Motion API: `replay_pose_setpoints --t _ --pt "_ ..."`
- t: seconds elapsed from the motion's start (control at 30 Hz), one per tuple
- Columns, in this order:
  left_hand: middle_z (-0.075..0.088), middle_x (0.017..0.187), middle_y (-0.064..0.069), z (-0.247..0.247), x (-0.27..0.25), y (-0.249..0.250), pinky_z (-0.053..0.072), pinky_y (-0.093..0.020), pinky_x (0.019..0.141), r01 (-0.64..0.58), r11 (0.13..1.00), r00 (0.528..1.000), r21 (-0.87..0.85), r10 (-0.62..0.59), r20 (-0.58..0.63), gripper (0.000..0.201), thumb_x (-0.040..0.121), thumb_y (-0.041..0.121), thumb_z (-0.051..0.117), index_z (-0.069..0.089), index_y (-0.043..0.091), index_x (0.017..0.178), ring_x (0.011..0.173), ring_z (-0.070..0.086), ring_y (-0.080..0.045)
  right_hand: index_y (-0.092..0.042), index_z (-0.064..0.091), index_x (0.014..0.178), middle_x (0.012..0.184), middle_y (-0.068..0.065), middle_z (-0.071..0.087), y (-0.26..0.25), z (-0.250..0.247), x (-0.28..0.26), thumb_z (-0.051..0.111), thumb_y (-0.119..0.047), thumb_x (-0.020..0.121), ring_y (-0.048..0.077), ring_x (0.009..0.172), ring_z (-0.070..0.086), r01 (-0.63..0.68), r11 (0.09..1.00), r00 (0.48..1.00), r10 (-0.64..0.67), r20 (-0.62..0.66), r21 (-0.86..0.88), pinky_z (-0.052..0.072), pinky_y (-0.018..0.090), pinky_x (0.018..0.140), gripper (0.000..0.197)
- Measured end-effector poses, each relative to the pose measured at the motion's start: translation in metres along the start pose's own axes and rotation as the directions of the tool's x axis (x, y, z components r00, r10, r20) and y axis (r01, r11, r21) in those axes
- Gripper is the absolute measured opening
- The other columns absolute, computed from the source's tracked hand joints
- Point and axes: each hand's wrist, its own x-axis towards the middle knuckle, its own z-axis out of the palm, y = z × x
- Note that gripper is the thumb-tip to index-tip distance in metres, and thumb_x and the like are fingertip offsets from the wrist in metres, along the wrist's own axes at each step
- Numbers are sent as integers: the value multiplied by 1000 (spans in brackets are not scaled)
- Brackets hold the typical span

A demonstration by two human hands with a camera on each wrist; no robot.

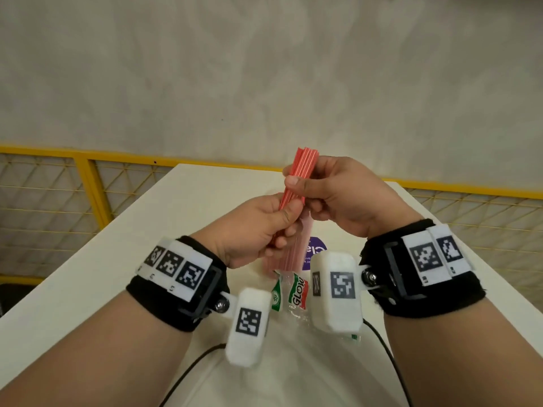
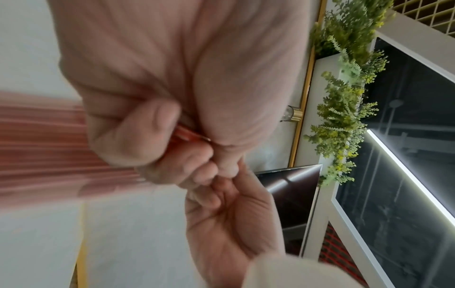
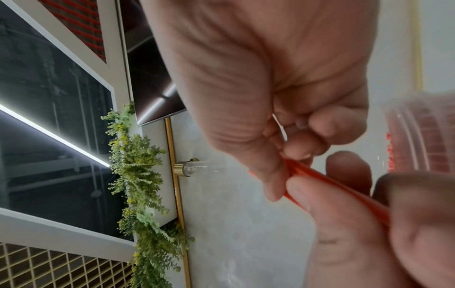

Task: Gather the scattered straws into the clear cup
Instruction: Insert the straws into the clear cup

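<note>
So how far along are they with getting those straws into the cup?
Done: the red straws look bunched into one bundle. In hand: the left hand and right hand both grip it, raised above the table. The lower part seems to sit in a clear wrapper. Left: getting the bundle into the cup, which I cannot clearly see here.

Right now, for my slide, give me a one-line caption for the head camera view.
Both hands, left hand and right hand, grip a bundle of red straws upright above a white table.
</note>
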Motion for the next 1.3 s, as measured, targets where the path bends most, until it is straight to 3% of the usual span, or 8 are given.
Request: replay_pose_setpoints --t 0.1,0.2,0.27,0.4,0.53,0.7,0.93,1.3 --pt "44 58 7 2 1 -4 25 -14 38 -36 999 998 20 37 -55 34 85 46 50 53 18 103 45 33 -5 1 62 106 64 8 56 6 1 6 73 -7 81 14 45 49 82 997 988 -82 -129 -2 37 23 41 28" --pt "49 57 9 4 1 -4 27 -15 39 -61 988 984 139 82 -157 46 86 56 45 52 17 110 42 35 -6 -6 65 97 64 9 60 11 3 7 75 -8 80 17 48 58 143 990 972 -142 -190 -5 47 26 46 20" --pt "54 57 9 5 2 -4 29 -15 38 -78 972 964 224 130 -230 44 94 53 41 52 14 111 38 39 -9 -8 67 96 61 8 61 14 5 7 75 -9 81 18 52 62 175 984 957 -179 -230 -37 53 33 55 17" --pt "58 56 5 5 4 -3 33 -20 37 -99 939 924 330 210 -320 32 99 44 44 52 13 101 35 44 -16 -16 62 112 65 12 62 19 10 7 73 -11 83 20 59 65 194 976 929 -214 -301 -97 57 40 67 31" --pt "55 58 4 3 3 -2 31 -21 38 -112 950 923 290 207 -324 34 98 45 44 52 13 106 38 40 -12 -25 54 119 64 10 63 19 11 5 71 -14 86 23 64 68 193 974 923 -220 -315 -116 59 46 73 39" --pt "54 58 4 2 4 -3 32 -19 37 -123 955 920 272 212 -330 30 99 40 45 54 14 108 39 39 -8 -25 52 124 68 12 69 17 9 3 69 -11 87 21 63 69 191 978 932 -209 -296 -88 58 33 63 43" --pt "60 61 2 4 3 -2 35 -21 38 -130 942 918 310 233 -321 25 100 40 44 54 18 108 38 43 -13 -25 57 116 84 23 70 15 8 1 69 -8 87 35 78 71 175 984 940 -180 -290 -44 60 46 73 36" --pt "66 66 5 4 2 -3 40 -21 41 -115 910 911 398 256 -322 34 94 51 45 54 22 108 39 51 -15 -25 58 115 90 31 66 12 6 -2 68 -5 87 34 81 72 174 985 946 -163 -281 16 60 47 72 36"
